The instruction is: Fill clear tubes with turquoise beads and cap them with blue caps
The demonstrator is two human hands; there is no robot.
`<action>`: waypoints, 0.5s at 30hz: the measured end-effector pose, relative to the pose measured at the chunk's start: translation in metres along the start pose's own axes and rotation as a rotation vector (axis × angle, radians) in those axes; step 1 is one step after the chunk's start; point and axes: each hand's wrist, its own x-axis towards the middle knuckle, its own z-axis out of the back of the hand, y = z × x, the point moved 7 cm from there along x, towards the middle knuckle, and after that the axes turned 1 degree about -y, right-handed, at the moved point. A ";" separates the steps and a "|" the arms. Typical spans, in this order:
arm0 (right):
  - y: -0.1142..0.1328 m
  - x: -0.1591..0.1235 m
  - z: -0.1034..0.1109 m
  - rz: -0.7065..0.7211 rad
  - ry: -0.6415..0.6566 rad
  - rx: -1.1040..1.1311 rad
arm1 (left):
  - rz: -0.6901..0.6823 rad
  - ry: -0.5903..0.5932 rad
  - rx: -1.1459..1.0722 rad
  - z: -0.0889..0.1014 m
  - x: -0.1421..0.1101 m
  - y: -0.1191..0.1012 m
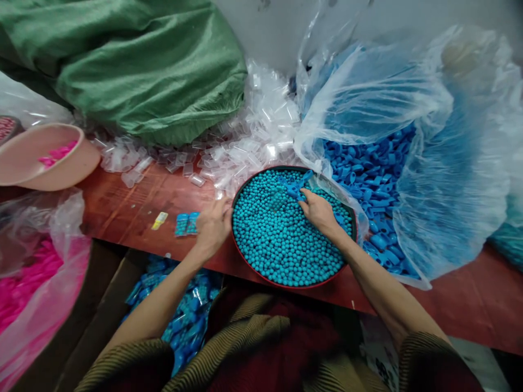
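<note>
A round tub with a dark red rim (261, 276), filled with small turquoise beads (286, 239), stands in front of me. My right hand (321, 212) is over the beads, its thumb and index finger closed at several small blue plastic caps (295, 188). My left hand (214, 223) is beside the tub's left rim, close to loose clear plastic cases (232, 163); its fingers are blurred and partly hidden. To its left, small clear cases filled with turquoise beads (187, 224) lie side by side on the red table (122, 212).
On the right, a translucent bag (449, 207) spills blue caps (371, 169). A green sack (155, 71) lies behind the clear cases. A pink basin (53, 169) and a bag of pink pieces (36, 277) are at left. Filled blue cases (188, 316) lie below the table edge.
</note>
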 end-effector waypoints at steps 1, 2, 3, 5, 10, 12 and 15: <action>-0.002 0.000 -0.001 -0.028 0.019 0.088 | -0.049 0.051 -0.049 -0.014 0.005 -0.014; -0.003 -0.002 -0.003 -0.061 0.056 0.170 | -0.081 0.106 -0.088 -0.029 0.011 -0.028; -0.004 -0.005 -0.004 -0.092 0.105 0.237 | -0.098 0.154 -0.111 -0.044 0.017 -0.040; -0.004 -0.012 -0.004 -0.115 0.199 0.288 | -0.086 0.234 -0.129 -0.070 0.030 -0.058; 0.008 -0.027 0.010 0.141 0.214 -0.118 | -0.052 0.294 -0.112 -0.098 0.047 -0.075; 0.011 -0.028 0.006 0.230 0.267 -0.293 | -0.053 0.292 -0.078 -0.099 0.047 -0.076; 0.015 -0.024 -0.002 0.289 0.387 -0.376 | -0.061 0.300 -0.022 -0.100 0.045 -0.078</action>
